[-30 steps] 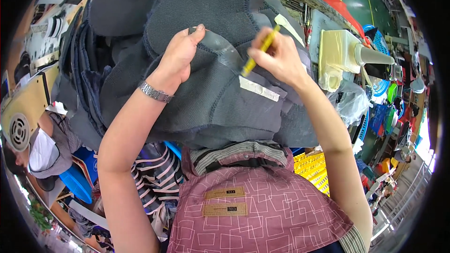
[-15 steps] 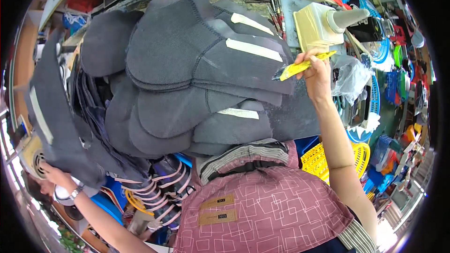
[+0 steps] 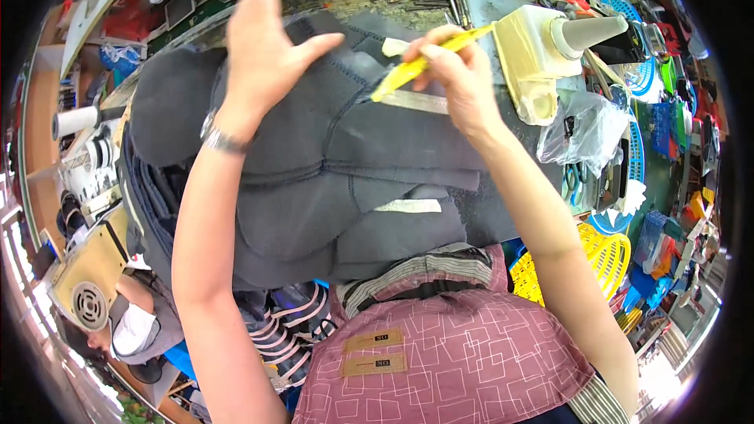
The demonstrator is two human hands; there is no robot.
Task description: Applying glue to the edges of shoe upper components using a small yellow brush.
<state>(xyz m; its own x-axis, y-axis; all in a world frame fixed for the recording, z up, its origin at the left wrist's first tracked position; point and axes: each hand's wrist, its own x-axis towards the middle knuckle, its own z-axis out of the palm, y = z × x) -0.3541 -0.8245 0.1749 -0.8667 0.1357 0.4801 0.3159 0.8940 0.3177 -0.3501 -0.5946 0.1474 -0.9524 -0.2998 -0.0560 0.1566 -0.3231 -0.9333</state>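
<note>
My right hand (image 3: pixel 465 82) grips a yellow-handled flat brush (image 3: pixel 408 71) with dark bristles. The brush is tilted, its tip over the upper part of the dark grey fabric pieces (image 3: pixel 290 126), close to a pale strip (image 3: pixel 416 102). These stitched, curved pieces overlap in a stack on the workbench. Another pale strip (image 3: pixel 410 206) lies on a lower piece. My left hand (image 3: pixel 267 51) hangs above the stack's upper left, thumb spread from the fingers, holding nothing. Whether it touches the fabric I cannot tell.
A cream plastic container with a long spout (image 3: pixel 542 47) stands right of the stack. Metal tools (image 3: pixel 452 4) lie at the far edge. Clear plastic (image 3: pixel 581 133) and a yellow basket (image 3: pixel 609 259) are at the right. Another person (image 3: pixel 137 330) is at the lower left.
My left hand has let go of the dark fabric piece at the far left and come up over the stack. My right hand has carried the brush left and farther away.
</note>
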